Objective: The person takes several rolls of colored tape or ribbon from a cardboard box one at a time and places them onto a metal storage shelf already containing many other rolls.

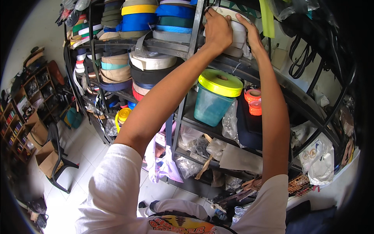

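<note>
Both my arms reach up to the upper shelf, where a stack of white webbing rolls point(237, 38) stands. My left hand point(218, 30) curls over the left side of the top white roll, its fingertips at the far rim. On the right side my right hand point(251, 36) presses against the same roll, with the thumb near its upper edge. The roll sits between the two hands, and its underside is partly hidden. Below it, on a lower shelf, a bright yellow-green roll point(220, 82) lies on top of a teal plastic bin point(213, 104).
Black metal shelf posts point(196, 29) stand close to my left arm. Stacked coloured webbing rolls point(137, 21) fill the shelves at left. Orange rolls point(255, 107) sit behind my right forearm. Black straps point(300, 58) hang at right. A chair point(58, 160) stands on the tiled floor.
</note>
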Action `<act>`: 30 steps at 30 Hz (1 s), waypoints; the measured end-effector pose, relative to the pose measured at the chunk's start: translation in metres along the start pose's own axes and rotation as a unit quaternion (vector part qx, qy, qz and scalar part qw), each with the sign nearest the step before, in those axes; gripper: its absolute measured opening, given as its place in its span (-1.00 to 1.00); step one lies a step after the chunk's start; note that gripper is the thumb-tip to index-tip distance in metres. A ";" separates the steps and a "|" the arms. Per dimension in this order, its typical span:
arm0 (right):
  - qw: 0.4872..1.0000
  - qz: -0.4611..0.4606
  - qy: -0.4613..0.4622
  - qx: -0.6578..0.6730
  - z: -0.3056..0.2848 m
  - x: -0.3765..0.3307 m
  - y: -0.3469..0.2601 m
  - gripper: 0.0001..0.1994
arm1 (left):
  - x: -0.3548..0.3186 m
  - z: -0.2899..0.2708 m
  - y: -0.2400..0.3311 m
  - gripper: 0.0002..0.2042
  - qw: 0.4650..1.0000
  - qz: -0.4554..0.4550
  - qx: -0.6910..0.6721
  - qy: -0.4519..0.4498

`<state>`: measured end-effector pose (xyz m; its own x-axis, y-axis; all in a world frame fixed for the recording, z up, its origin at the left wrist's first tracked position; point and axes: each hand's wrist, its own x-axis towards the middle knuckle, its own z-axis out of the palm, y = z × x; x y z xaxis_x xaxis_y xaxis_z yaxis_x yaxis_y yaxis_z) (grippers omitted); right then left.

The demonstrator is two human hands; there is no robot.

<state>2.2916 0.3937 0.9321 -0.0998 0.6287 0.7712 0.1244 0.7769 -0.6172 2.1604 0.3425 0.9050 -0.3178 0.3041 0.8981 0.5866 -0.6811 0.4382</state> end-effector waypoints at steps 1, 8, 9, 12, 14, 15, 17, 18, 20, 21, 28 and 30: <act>1.000 -0.002 -0.011 0.021 -0.002 0.003 0.005 -0.26 | -0.002 0.001 0.001 -0.52 1.000 0.005 -0.005 0.006; 0.997 -0.018 -0.021 0.074 0.003 0.012 0.010 -0.27 | -0.006 0.006 0.004 -0.43 0.999 -0.017 -0.030 0.040; 0.998 -0.008 -0.007 0.061 0.001 0.014 0.008 -0.26 | -0.005 0.007 0.006 -0.42 0.998 -0.017 -0.036 0.044; 0.998 0.026 0.033 0.041 0.005 0.008 0.007 -0.21 | -0.007 0.008 0.002 -0.37 0.998 -0.019 -0.038 0.037; 0.998 0.024 0.049 0.037 0.006 -0.003 -0.004 -0.19 | -0.009 0.009 -0.001 -0.36 0.999 -0.004 -0.023 0.042; 0.998 -0.001 0.056 0.040 0.007 -0.002 -0.003 -0.16 | -0.010 0.009 -0.001 -0.36 0.999 0.004 -0.015 0.045; 0.993 -0.029 0.112 0.021 0.002 0.007 0.007 -0.12 | -0.016 0.007 0.004 -0.32 0.999 -0.002 -0.031 0.027; 0.992 -0.032 0.121 0.005 -0.009 0.013 0.011 -0.14 | -0.018 0.007 0.008 -0.30 0.999 0.005 -0.032 0.030; 0.993 -0.033 0.115 0.018 0.006 0.003 0.000 -0.18 | -0.026 -0.005 0.000 -0.27 0.997 0.033 -0.053 0.035; 0.993 -0.036 0.107 0.038 0.012 -0.016 -0.019 -0.20 | -0.034 -0.010 -0.002 -0.28 0.997 0.052 -0.023 0.043; 0.985 -0.026 0.139 -0.098 0.009 -0.086 -0.037 -0.35 | -0.124 -0.095 0.013 -0.42 0.984 0.068 -0.108 -0.122; 0.982 -0.041 0.140 -0.118 0.019 -0.095 -0.039 -0.35 | -0.138 -0.128 0.004 -0.50 0.974 0.049 -0.138 -0.173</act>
<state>2.2779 0.3043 0.8798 0.1523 0.5047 0.8497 0.3552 0.7744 -0.5236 2.1113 0.2126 0.7783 0.0282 0.4028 0.9149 0.3640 -0.8565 0.3659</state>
